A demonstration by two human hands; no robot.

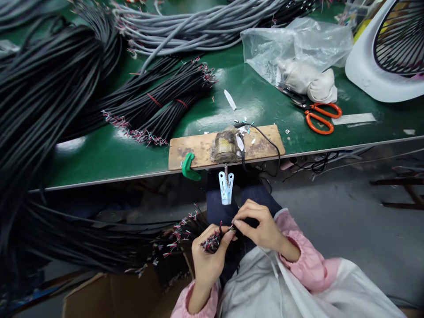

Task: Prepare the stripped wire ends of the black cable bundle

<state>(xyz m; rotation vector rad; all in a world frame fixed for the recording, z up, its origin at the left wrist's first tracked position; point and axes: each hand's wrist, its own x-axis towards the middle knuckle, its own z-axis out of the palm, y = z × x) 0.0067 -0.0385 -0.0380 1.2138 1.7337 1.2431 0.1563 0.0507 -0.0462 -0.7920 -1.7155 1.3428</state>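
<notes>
My left hand [210,251] is curled round a bunch of thin black cables [212,242] whose stripped ends show red and white wires. My right hand [260,223] pinches at the end of one cable, thumb and forefinger meeting beside the left thumb. The wire tip between the fingers is mostly hidden. Just above the hands, a light blue clothes peg [226,187] hangs from the shaft of a small motor [225,147] on a wooden board [198,143]. More black cables [185,232] with red and white ends lie left of my left hand.
A green clamp [190,167] grips the board at the table edge. Tied black cables [162,97], a thick black coil [43,88] and grey cables [198,26] cover the left and back. Orange-handled scissors [319,117], a plastic bag [265,48] and a white fan [367,66] lie right. A cardboard box [99,296] stands below.
</notes>
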